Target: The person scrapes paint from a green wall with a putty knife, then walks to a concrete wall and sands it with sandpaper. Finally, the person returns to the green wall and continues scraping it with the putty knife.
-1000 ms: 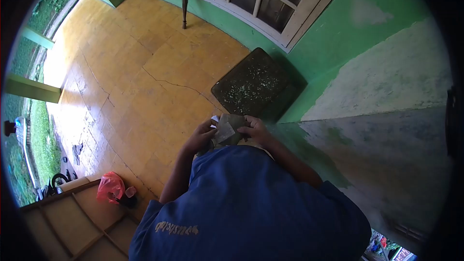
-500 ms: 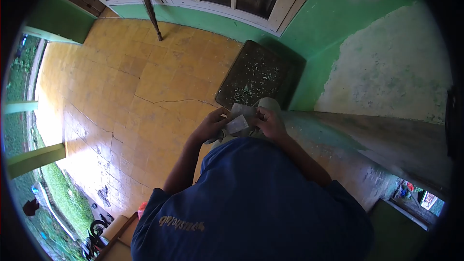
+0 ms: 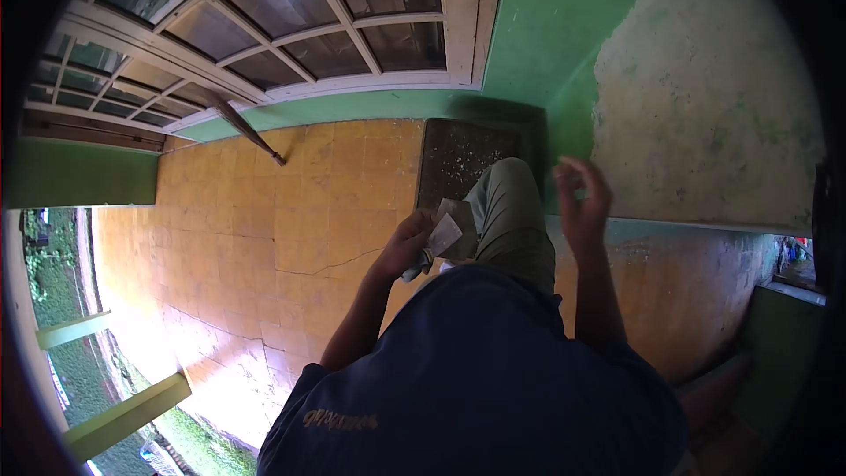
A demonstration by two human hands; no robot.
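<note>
Yellow tiled porch floor [image 3: 291, 211] meets a green wall [image 3: 529, 26]. Left hand [image 3: 407, 245] pinches a small pale slip of paper [image 3: 443, 234] by its edge, likely for a sure grip, just beside the olive-trousered knee [image 3: 507, 203]. Right hand [image 3: 582, 203] is raised, loosely curled and empty.

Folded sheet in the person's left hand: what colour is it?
Pale grey-white paper sheet; the head view shows it.

Two hands: left hand [image 3: 407, 245], right hand [image 3: 582, 203]. One white paper slip [image 3: 444, 234]. One dark speckled mat [image 3: 458, 154]. One broom [image 3: 248, 130]. Two green rails [image 3: 132, 414]. One glazed window frame [image 3: 291, 35]. One raised knee [image 3: 507, 203] in grey-green trousers. One blue shirt [image 3: 476, 370].
</note>
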